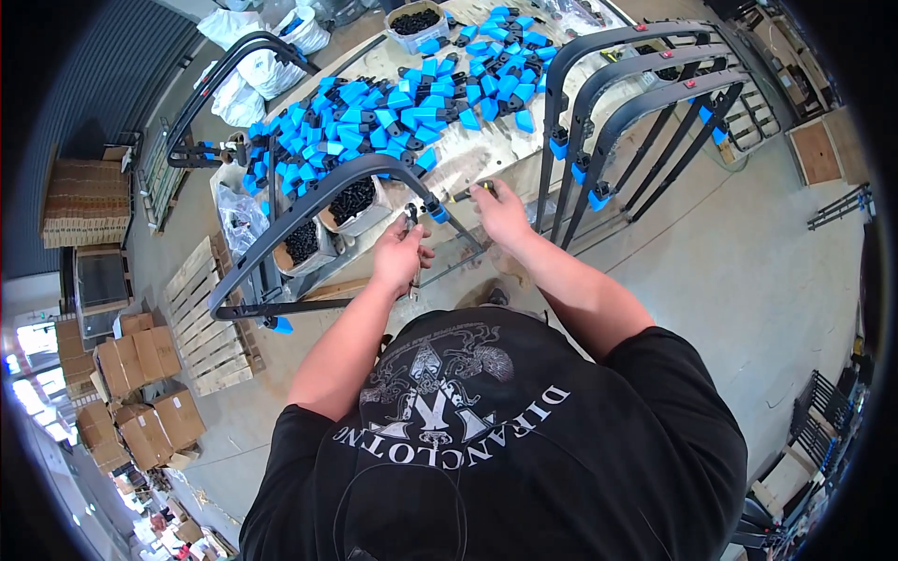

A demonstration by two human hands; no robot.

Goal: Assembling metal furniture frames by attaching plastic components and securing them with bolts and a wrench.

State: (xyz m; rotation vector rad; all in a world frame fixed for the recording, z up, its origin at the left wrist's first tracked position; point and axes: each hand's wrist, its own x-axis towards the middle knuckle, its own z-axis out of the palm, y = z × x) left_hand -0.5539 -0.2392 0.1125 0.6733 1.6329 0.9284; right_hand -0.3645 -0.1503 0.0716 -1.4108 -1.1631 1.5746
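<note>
Many blue clips (pixel 412 103) cover the workbench (pixel 468 154); concrete floor (pixel 730 271).

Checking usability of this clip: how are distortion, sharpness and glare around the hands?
Head view: strong fisheye bending, so the dark curved frame and table edges bow toward the black rim; left hand and right hand sit mid-picture, fairly sharp; overexposed glare at the lower-left opening; soft, even light, faint shadows on the floor.

Brown cardboard boxes (pixel 140 393) clustered on the floor lower left, closed, some taped; stack of flat brown cardboard (pixel 84 201) at left by the wall; white plastic bags (pixel 253 65) on floor upper left; open cartons of black parts (pixel 351 206) at table edge
</note>
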